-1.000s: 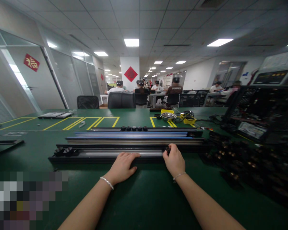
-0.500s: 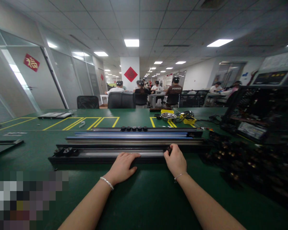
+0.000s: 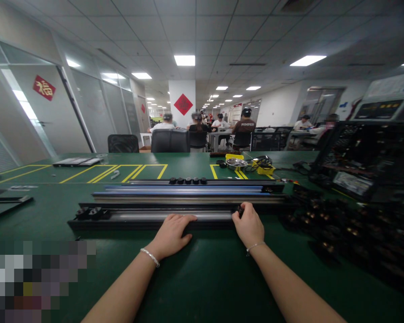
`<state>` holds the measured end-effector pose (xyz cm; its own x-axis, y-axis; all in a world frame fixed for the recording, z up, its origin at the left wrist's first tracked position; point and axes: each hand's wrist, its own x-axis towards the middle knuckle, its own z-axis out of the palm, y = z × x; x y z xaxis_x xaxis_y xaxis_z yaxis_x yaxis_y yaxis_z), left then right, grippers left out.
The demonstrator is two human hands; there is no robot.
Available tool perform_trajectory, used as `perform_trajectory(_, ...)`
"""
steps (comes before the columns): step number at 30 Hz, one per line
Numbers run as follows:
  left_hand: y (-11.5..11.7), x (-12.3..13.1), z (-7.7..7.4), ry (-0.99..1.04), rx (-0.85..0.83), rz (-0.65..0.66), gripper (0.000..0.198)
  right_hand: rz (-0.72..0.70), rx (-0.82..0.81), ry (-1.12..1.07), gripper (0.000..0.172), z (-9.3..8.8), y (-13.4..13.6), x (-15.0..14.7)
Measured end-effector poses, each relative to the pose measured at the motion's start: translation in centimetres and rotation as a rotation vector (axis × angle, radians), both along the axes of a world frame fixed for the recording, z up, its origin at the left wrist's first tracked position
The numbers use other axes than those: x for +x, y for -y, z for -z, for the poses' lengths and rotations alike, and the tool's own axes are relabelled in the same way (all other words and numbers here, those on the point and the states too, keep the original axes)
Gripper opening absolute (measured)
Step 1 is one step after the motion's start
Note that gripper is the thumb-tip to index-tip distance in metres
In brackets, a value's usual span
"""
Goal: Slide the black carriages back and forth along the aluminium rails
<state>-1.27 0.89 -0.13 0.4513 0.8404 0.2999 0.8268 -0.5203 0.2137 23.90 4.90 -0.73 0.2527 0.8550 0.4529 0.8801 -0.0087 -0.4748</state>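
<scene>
Across the green table lies a long dark rail (image 3: 134, 216) with a shiny metal strip along its channel. My left hand (image 3: 173, 231) lies flat on the rail's middle, fingers stretched out and thumb apart. Towards the rail's right end, my right hand (image 3: 251, 224) pinches a small black part (image 3: 239, 209), mostly hidden by the fingers. Black blocks (image 3: 93, 213) sit at the rail's left end. Right behind run more long rails (image 3: 185, 190), some with blue edges, and several small black round pieces (image 3: 187, 181) stand in a row on the farthest one.
A heap of black parts (image 3: 343, 220) covers the table on the right, before an open black computer case (image 3: 366, 161). Farther back are a metal bowl (image 3: 236, 163) and yellow holders (image 3: 265, 168) with cables. A flat dark tray (image 3: 8, 202) lies left. People sit at tables beyond.
My right hand has shifted slightly to the right along the rail, with the small black part in its fingers. My left hand has stayed in place.
</scene>
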Motion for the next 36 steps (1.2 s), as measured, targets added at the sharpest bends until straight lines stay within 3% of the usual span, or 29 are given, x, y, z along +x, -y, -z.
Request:
perform_trajectory(28,0.1,0.0,-0.1,0.006,-0.007,0.004,0.051,0.068,-0.039,-0.02,0.024,-0.7,0.0,1.6)
perform_trajectory(36,0.0,-0.1,0.1,0.011,0.011,0.01,0.049,0.124,-0.052,0.064,0.033,-1.4,-0.1,3.9)
